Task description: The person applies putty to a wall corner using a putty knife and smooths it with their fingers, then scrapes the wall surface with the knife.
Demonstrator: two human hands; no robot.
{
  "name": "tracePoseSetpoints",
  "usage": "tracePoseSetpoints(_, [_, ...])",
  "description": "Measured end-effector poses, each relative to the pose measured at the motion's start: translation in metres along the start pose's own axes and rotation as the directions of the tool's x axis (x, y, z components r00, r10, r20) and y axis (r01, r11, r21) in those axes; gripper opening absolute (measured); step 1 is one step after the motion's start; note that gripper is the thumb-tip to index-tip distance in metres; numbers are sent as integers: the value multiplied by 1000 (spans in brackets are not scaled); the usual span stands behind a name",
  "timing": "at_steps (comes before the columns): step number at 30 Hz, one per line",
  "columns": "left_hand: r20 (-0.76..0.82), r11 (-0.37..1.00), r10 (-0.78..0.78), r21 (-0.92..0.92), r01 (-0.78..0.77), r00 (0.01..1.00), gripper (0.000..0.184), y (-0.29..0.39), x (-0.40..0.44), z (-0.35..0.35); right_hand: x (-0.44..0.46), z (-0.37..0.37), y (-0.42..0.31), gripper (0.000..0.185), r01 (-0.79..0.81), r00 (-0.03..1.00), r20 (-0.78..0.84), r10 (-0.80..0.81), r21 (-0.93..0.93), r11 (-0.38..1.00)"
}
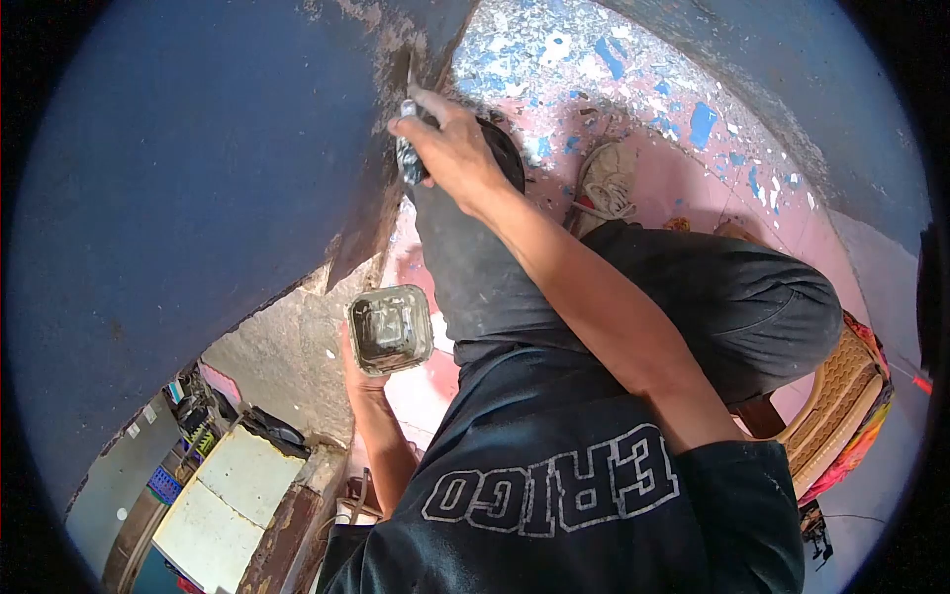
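Note:
My right hand (457, 148) is closed around the dark, white-smeared handle of a putty knife (407, 158). The knife's thin blade points up to a rough, greyish patch near the edge of a dark blue wall (198, 168). Lower down, my left hand (364, 374) grips a square plastic tub (428, 332) from its outer side, with most of the fingers hidden behind it. Greyish residue coats the tub's inside and rim, and its opening faces me.
Flakes of blue and white paint litter the pink tiled floor (683, 183) around my shoe (606, 183). A woven tan chair (831, 396) stands at the right. At lower left are a whitish tabletop (233, 485) and a blue basket (165, 484). Another dark wall curves along the upper right.

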State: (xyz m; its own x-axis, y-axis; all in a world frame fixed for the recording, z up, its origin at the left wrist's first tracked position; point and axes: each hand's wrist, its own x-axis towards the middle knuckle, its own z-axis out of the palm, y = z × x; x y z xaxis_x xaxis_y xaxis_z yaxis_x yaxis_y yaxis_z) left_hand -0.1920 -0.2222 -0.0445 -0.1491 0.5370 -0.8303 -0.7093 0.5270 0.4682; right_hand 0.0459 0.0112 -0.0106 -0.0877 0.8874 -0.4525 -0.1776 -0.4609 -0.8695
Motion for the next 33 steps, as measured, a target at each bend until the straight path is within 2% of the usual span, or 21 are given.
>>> tracePoseSetpoints(1, [10,1000,6,23,-6,1000,49,-1,3,0,0,2,10,66,-2,1000,-7,2,0,1000])
tracePoseSetpoints(3, [24,998,4,56,-5,1000,48,0,7,3,-3,3,19,66,342,933,-9,-360,-288,894])
tracePoseSetpoints(4, [29,999,-4,43,3,1000,47,0,8,5,-13,0,18,67,304,951,10,-308,-196,932])
tracePoseSetpoints(5, [33,1000,-10,28,9,999,46,0,9,7,-21,-4,17,67,303,951,3,-308,-196,933])
tracePoseSetpoints(7, [35,999,-4,35,3,999,46,4,7,16,-33,-14,16,67,297,953,112,-280,-176,939])
tracePoseSetpoints(9, [31,999,10,34,-11,999,46,6,5,17,-32,-22,22,66,290,951,145,-272,-118,950])
tracePoseSetpoints(11, [66,998,11,58,-14,998,46,9,4,12,-18,-28,26,66,177,984,4,-178,-150,973])
tracePoseSetpoints(12, [64,998,17,57,-21,998,46,9,3,11,-7,-31,28,69,120,993,-4,-120,-88,989])
tracePoseSetpoints(13, [35,999,30,35,-31,999,47,8,2,11,-12,-35,1,69,-117,992,55,116,17,993])
tracePoseSetpoints(16, [1,999,39,8,-39,999,47,7,-5,10,4,-25,11,68,-26,999,20,26,-19,999])
tracePoseSetpoints(18, [-6,999,34,1,-34,999,47,7,-7,9,3,-16,16,66,256,964,18,-264,-309,916])
tracePoseSetpoints(19, [-9,999,21,27,-21,1000,51,7,-8,9,-4,-18,15,66,254,965,15,-263,-310,916])
tracePoseSetpoints(20, [-9,999,8,53,-7,1000,54,8,-6,10,-16,-23,16,66,259,965,94,-243,-252,932])
tracePoseSetpoints(21, [-5,998,3,56,-3,1000,54,8,-4,11,-26,-29,12,66,257,959,172,-226,-192,947])
tracePoseSetpoints(23, [64,999,4,51,-7,998,49,9,-1,13,-28,-34,11,66,246,961,178,-213,-189,951])
tracePoseSetpoints(25, [40,998,21,51,-23,999,49,9,1,11,-14,-35,8,65,57,998,17,-56,-85,995])
tracePoseSetpoints(26, [21,998,40,47,-41,999,50,9,2,11,-7,-38,5,64,-58,998,25,58,-4,998])
tracePoseSetpoints(27, [27,998,43,52,-44,999,50,10,0,12,0,-37,8,64,-52,998,21,52,0,999])
tracePoseSetpoints(30, [8,996,81,48,-82,997,49,9,-7,14,14,-18,25,66,118,993,28,-115,-185,976])
tracePoseSetpoints(31, [17,996,76,53,-77,997,49,8,-7,14,-6,-15,11,66,166,985,84,-150,-233,958])
tracePoseSetpoints(33, [-7,996,60,62,-59,998,47,6,-8,15,-24,1,31,65,349,936,43,-350,-241,905])
